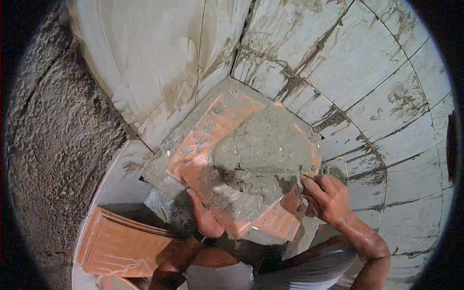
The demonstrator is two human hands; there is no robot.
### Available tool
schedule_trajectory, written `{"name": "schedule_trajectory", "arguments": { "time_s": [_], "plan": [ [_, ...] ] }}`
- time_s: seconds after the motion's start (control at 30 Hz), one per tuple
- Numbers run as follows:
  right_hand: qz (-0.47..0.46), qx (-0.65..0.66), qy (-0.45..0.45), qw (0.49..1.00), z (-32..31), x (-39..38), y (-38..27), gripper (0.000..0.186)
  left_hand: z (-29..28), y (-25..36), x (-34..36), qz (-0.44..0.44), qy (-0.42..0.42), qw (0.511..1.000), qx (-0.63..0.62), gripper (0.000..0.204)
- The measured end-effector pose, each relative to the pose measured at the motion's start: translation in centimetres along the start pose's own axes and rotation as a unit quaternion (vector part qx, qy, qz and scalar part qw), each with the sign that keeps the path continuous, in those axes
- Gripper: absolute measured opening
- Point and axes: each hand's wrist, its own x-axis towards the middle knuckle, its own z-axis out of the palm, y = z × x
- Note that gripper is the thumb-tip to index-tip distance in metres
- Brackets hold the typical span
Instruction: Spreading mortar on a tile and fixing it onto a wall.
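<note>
— What are the fingers doing?

— The right hand [325,197] has its fingers [309,186] curled together around a tool handle at the right edge of the mortar heap [263,145]. The tool itself is mostly hidden by the hand and the mortar, so I cannot tell its kind. The left hand [205,217] sits under the lower edge of the orange tile [212,140], thumb along the edge, fingers clamped on it from below.

— And where is the tile?

— Held up back-side-up in front of the person, tilted, above the corner where the tiled floor [386,96] meets the wall. A thick grey mound of mortar covers its middle and right half; the ribbed orange back shows on the left and along the lower rim.

— What lies around it?

— Pale floor tiles smeared with mortar streaks to the right and above. A rough plastered wall [53,135] to the left. At lower left, a stack of orange tiles [121,246] lies back-up, well apart from the held one.
</note>
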Motion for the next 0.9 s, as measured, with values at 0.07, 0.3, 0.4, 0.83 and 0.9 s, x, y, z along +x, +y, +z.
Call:
{"name": "schedule_trajectory", "arguments": {
  "time_s": [0.07, 0.3, 0.4, 0.83, 0.9],
  "plan": [
    [-0.02, 0.012, 0.018, 1.0, -0.5, -0.3, -0.5, 0.044, -2.8, 0.4, -0.4, 0.007, -0.072, 0.997, -0.027, 0.056],
    [0.002, 0.005, 0.001, 1.0, -1.8, -1.2, -1.1, 0.053, -1.3, 0.1, -0.5, 0.028, -0.062, 0.997, -0.02, 0.074],
    [0.016, -0.004, -0.014, 1.0, -1.8, -0.7, -1.1, 0.056, -0.6, -0.2, 0.4, -0.036, -0.077, 0.912, -0.401, 0.073],
    [0.071, 0.169, -0.164, 0.969, -3.0, -1.1, -2.4, 0.041, -1.5, 0.0, -0.2, 0.083, 0.096, 0.984, 0.126, 0.069],
    [0.08, 0.129, -0.219, 0.964, -2.6, -0.6, -2.0, 0.045, -2.7, -0.2, 0.1, 0.107, 0.061, 0.991, 0.046, 0.069]
  ]
}}
